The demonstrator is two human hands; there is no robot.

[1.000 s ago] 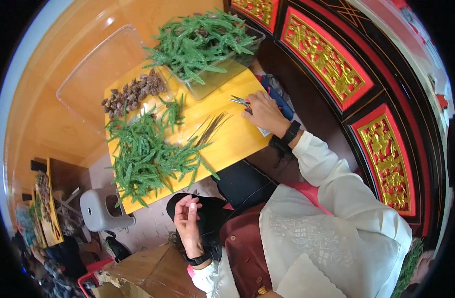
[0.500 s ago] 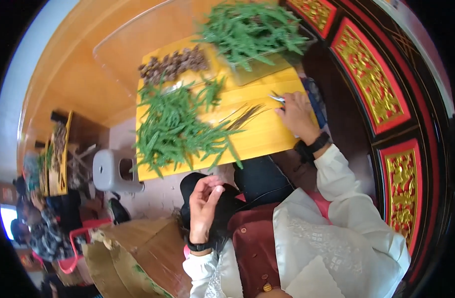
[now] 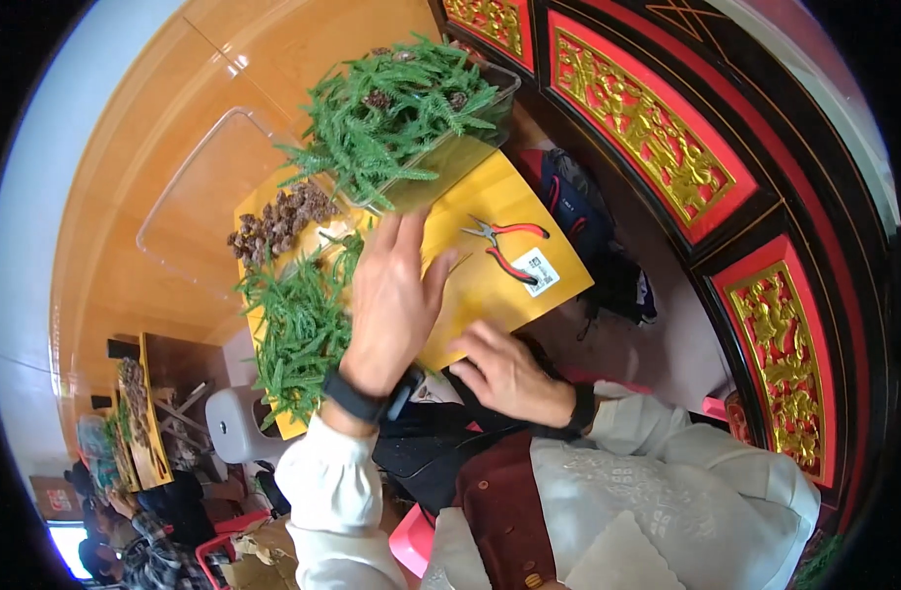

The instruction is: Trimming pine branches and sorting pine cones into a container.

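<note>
My left hand (image 3: pixel 391 300) is stretched out flat over the yellow table (image 3: pixel 490 285), fingers apart, holding nothing; it hovers beside a pile of green fir sprigs (image 3: pixel 298 324). My right hand (image 3: pixel 509 374) rests at the table's near edge with fingers loosely spread and nothing in it. Red-handled pliers (image 3: pixel 509 246) lie on the table beyond both hands, next to a small white card (image 3: pixel 537 272). A clear tub (image 3: pixel 470 138) heaped with more green sprigs stands at the far end. Brown cones (image 3: pixel 278 221) lie in a heap on the table's left part.
A clear plastic lid (image 3: pixel 200 211) lies on the wooden floor left of the table. A dark bag (image 3: pixel 573 202) sits by the red and gold carved wall panels (image 3: pixel 657 138). A grey stool (image 3: pixel 234 428) and another yellow table (image 3: pixel 141 423) with people stand at the lower left.
My left hand rose from my lap and reached out over the table. My right hand let go of the pliers and drew back to the near edge; the pliers now lie on the table.
</note>
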